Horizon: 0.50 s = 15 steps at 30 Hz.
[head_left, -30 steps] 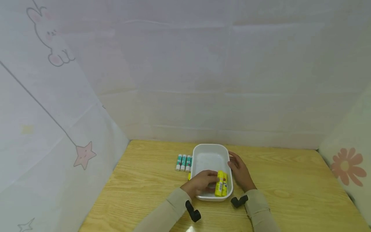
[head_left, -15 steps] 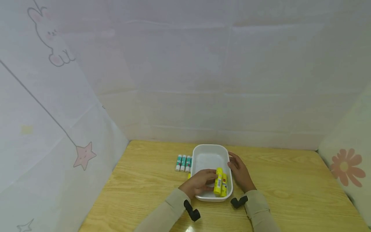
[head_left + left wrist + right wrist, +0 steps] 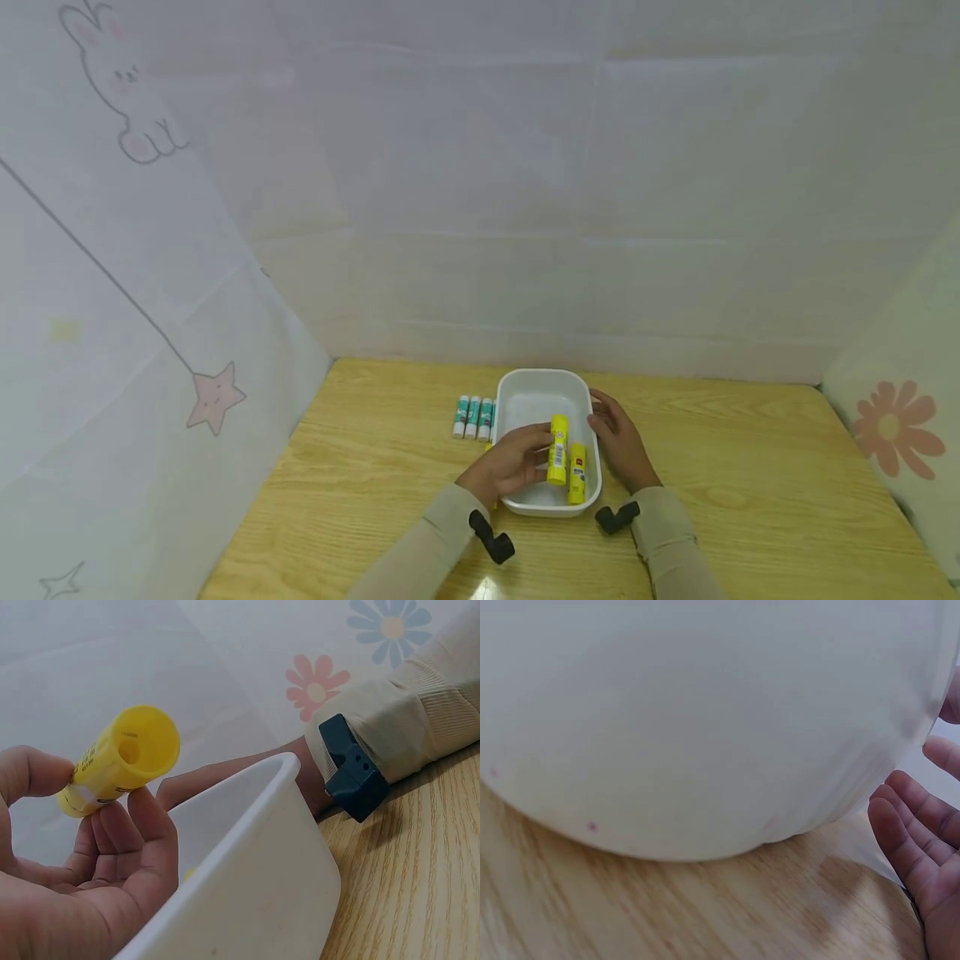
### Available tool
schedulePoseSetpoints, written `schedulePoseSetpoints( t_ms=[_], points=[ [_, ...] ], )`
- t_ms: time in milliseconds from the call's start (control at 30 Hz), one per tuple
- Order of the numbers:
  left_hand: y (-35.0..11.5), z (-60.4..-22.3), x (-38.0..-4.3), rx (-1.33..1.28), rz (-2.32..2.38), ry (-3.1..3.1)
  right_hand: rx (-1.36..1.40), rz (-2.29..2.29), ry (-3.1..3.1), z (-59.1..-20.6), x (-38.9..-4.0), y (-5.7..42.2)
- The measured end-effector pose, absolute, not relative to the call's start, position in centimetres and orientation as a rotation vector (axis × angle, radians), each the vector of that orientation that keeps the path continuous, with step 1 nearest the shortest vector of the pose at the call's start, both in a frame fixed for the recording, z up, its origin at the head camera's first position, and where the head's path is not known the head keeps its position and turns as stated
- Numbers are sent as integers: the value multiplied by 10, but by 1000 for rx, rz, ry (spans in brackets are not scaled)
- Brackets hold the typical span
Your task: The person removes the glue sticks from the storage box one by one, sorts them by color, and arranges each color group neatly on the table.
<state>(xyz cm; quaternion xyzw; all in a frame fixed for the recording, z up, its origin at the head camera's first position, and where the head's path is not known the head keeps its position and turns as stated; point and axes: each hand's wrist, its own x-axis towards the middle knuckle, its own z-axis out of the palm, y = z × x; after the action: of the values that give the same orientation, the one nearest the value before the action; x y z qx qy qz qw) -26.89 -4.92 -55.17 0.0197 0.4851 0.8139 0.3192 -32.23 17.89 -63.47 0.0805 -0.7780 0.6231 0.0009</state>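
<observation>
My left hand (image 3: pixel 506 465) pinches a yellow glue stick (image 3: pixel 557 450) between thumb and fingers, raised over the white plastic tray (image 3: pixel 546 511). In the left wrist view the hollow end of this glue stick (image 3: pixel 142 746) faces the camera. A second yellow glue stick (image 3: pixel 577 477) lies inside the tray along its right side. At the tray's right wall is my right hand (image 3: pixel 624 447), its fingers loosely extended against the rim. The right wrist view shows these fingers (image 3: pixel 900 832) beside the tray's outer wall (image 3: pixel 690 750).
Several white-and-teal glue sticks (image 3: pixel 473 417) lie in a row left of the tray, the last one partly hidden by it. A bit of something yellow (image 3: pixel 489 448) shows at the tray's left edge. The wooden table (image 3: pixel 750 475) ends at a cloth backdrop (image 3: pixel 600 208).
My left hand has lifted the yellow glue stick up and slightly left, away from the one lying in the tray. My right hand has stayed at the tray's side.
</observation>
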Motion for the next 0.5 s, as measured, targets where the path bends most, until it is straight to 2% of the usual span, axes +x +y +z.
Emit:
schedulePoseSetpoints(
  t_ms=[500],
  points=[
    [-50,-553,-270,26,2145,1342,266,1968,-2416,-632,-320,178]
  ],
)
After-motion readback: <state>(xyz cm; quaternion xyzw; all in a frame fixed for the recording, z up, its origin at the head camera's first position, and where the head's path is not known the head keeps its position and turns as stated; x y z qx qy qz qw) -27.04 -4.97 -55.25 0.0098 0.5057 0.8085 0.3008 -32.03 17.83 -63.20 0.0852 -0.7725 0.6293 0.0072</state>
